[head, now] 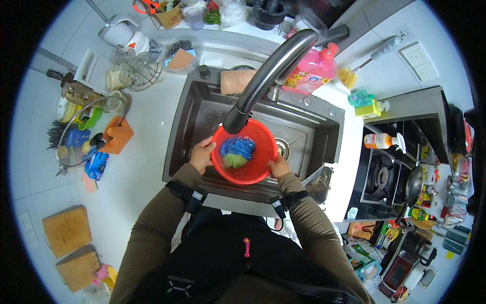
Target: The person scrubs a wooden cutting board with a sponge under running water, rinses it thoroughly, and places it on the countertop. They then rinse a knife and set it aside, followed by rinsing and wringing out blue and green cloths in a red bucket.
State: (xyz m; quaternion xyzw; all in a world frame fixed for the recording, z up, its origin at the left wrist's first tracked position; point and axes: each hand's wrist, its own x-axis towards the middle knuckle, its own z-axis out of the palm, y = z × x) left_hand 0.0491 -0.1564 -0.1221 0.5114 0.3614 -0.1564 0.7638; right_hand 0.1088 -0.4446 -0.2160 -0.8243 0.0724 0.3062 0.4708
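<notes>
A red plastic basin point(262, 133) is held over the dark sink point(303, 133), below the spout of the gooseneck faucet point(270, 64). My left hand point(202, 155) grips its left rim, and my right hand point(280, 167) grips the lower right rim. Inside the basin lie a wet blue cloth point(238, 147) and a light green one point(234, 161), touching each other. Water seems to surround them. The spout hides part of the basin's far rim. Right of the basin, the metal drain point(282, 148) of the sink is partly visible.
A pink detergent jug point(313, 70) stands behind the sink, near the faucet. At right are a spray bottle point(379, 141) and a gas stove point(381, 176). A glass lid point(91, 131) and an orange holder point(117, 135) stand left. A splash panel point(319, 184) rises at the sink's near right corner.
</notes>
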